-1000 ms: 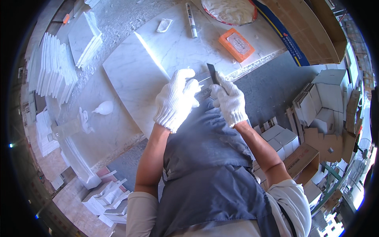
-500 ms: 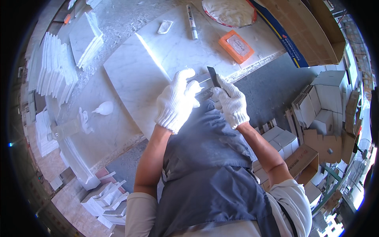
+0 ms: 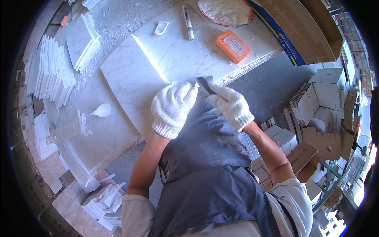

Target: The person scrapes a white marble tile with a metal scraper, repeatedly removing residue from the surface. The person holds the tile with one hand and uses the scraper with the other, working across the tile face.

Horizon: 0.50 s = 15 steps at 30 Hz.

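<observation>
A marble slab lies on the surface. At the slab's near right edge, the left hand and right hand meet around a scraper blade. Far of them lie a marker pen and, to its right, a sanding block. Stacked tiles stand far left. Cardboard boxes sit on the floor at right.

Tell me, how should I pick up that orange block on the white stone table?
Grip the orange block by its two long sides, coming straight down from above. It lies flat on the marble slab with bare stone all around, so fingers can likely reach both long edges; its narrow width suits a pinch.
</observation>
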Available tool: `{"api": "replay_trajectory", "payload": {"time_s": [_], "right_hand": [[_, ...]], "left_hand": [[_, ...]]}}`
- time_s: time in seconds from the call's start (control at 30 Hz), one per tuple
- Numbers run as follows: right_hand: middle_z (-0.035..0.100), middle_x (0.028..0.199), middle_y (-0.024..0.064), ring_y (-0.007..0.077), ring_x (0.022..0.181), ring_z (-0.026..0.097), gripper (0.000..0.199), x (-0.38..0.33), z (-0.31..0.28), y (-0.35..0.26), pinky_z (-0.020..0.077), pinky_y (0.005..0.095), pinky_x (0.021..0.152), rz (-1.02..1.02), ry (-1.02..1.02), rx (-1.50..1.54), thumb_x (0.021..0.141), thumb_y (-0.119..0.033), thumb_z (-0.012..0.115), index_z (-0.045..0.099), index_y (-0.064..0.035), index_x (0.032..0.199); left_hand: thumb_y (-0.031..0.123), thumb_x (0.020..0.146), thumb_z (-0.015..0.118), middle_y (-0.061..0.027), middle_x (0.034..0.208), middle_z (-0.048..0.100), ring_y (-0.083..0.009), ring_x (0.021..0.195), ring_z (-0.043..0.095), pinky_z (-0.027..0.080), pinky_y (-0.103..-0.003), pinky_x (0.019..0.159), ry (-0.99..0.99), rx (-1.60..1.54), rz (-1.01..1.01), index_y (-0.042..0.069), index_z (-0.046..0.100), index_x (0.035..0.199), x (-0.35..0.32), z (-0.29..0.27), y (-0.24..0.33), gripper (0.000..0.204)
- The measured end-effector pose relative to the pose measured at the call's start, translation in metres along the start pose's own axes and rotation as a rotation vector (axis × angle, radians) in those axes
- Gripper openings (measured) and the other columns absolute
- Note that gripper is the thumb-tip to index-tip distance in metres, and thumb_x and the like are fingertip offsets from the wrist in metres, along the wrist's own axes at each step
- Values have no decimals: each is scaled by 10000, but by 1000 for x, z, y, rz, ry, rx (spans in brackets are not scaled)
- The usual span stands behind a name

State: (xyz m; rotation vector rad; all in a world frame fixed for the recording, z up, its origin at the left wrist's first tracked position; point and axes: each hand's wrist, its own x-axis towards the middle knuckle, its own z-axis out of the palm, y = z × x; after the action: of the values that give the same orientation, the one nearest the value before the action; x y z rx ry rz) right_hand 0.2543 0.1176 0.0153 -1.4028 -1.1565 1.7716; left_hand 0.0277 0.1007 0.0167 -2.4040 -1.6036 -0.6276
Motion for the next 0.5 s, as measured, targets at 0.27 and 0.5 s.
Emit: {"api": "replay_trajectory", "payload": {"time_s": [0.27,0.5], "right_hand": [[746,961,55,74,641,620,389,0,-3,0,536,261,606,-169,-3,-46,1004,-75,640,677,-53,1390],[737,899,29,84,635,624,364,-1,1,-1,534,260,590,-181,30,-174,1016,-84,629,685,-46,1373]], "left_hand": [[290,896,793,-72,893,739,-298,855,700,587,-431,725,58,-30,-50,142,761,956,-3,5,2,164],[302,893,798,-86,866,735,-296,834,701,588,-426,704,-29,-46,-106,132,749,896,-1,4,4,177]]}}
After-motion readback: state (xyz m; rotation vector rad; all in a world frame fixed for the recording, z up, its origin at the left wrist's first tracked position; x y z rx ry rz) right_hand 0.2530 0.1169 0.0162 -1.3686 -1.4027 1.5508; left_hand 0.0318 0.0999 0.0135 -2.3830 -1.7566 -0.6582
